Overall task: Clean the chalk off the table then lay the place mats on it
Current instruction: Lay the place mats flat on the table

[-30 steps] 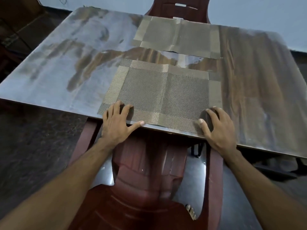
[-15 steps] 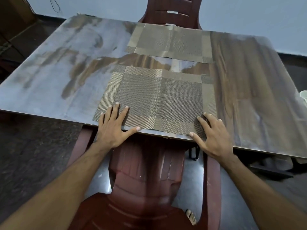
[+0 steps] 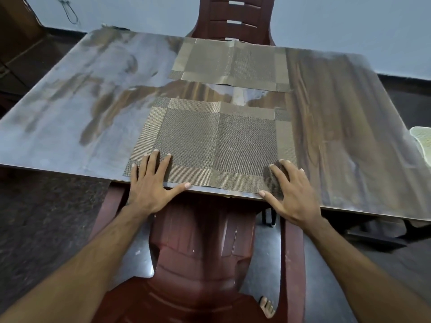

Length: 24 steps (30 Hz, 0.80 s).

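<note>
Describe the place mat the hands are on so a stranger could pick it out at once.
Start at the wooden table with a red chair at its near and far sides. Two woven tan place mats lie along its middle; take the near place mat, at the table's near edge above the near chair. Unlike the far place mat, it has the left hand and right hand laid flat on its near corners.

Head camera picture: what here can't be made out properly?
- Pale object, head view: cut off by the right edge, so unidentifiable.
- Near mat corners: covered by the left hand and right hand.
- Far chair: its seat is hidden behind the table.
</note>
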Tool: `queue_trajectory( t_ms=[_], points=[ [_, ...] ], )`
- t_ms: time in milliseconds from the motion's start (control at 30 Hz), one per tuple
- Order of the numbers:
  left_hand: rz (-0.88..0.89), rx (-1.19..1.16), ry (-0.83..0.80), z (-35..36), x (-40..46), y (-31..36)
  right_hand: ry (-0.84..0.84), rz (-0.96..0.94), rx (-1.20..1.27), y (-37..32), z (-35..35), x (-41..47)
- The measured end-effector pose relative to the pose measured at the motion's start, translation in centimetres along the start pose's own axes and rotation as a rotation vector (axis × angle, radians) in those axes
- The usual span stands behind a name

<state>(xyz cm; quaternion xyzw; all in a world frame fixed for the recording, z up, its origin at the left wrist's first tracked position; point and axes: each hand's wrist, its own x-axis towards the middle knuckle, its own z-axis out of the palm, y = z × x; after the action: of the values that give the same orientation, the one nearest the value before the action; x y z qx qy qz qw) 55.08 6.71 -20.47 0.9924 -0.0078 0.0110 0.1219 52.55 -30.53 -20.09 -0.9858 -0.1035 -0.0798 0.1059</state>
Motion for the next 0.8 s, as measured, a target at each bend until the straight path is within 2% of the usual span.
queue_trajectory(
  t_ms=[133,367,800],
  points=[
    [0.07,0.032,-0.021,0.09,0.03,-0.07,-0.035,-0.037,-0.027,0.02,-0.25,-0.13],
    [0.057,0.015,0.003,0.39,0.18,-0.39,-0.078,-0.041,-0.048,0.16,-0.12,-0.06],
    [0.013,0.013,-0.021,0.07,0.33,-0.3,-0.033,-0.035,0.004,0.38,0.11,0.08]
  ],
)
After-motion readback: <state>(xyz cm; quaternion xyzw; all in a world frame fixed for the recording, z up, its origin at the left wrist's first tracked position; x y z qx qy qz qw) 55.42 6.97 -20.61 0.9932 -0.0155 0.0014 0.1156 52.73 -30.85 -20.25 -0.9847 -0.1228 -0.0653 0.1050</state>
